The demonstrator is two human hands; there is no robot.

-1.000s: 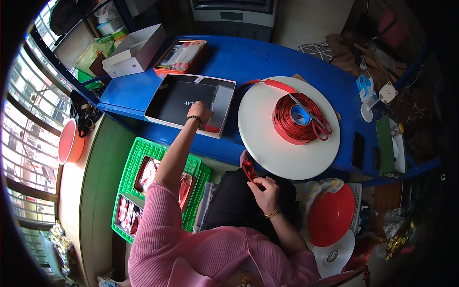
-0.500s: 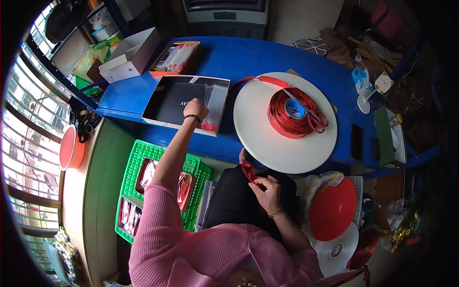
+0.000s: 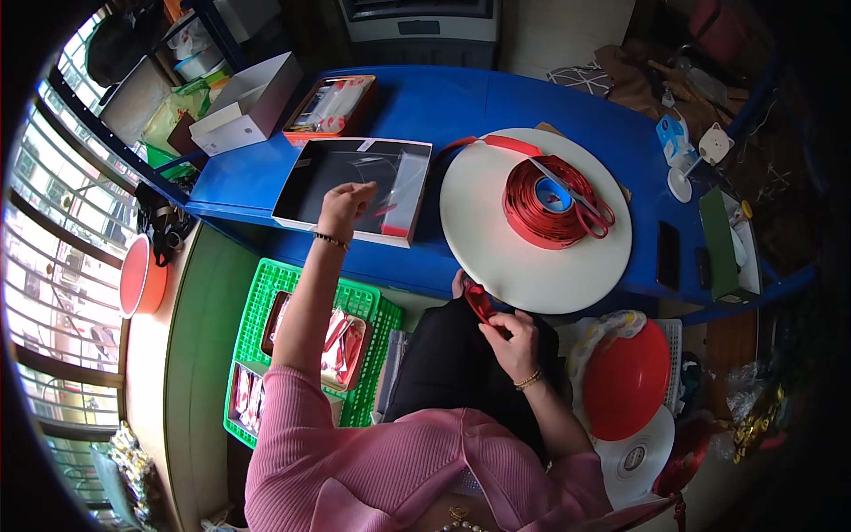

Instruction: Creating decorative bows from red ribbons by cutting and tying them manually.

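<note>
My left hand is closed in a pinch above an open shallow box with a black inside. A thin clear plastic bag stretches from its fingertips. More clear bags lie stacked at the box's right side. Over my lap, my right hand is closed on a piece of red ribbon. A roll of red ribbon rests on a round white board, with scissors lying across it.
Green plastic baskets hold trays of red-and-white packets below the blue table. An orange tray and a white box stand at the far left. A red basin is on my right, near a white reel.
My left hand has drawn back left and down from the stack, pulling a clear bag with it. My right hand still holds the red ribbon. The whole view has shifted slightly.
</note>
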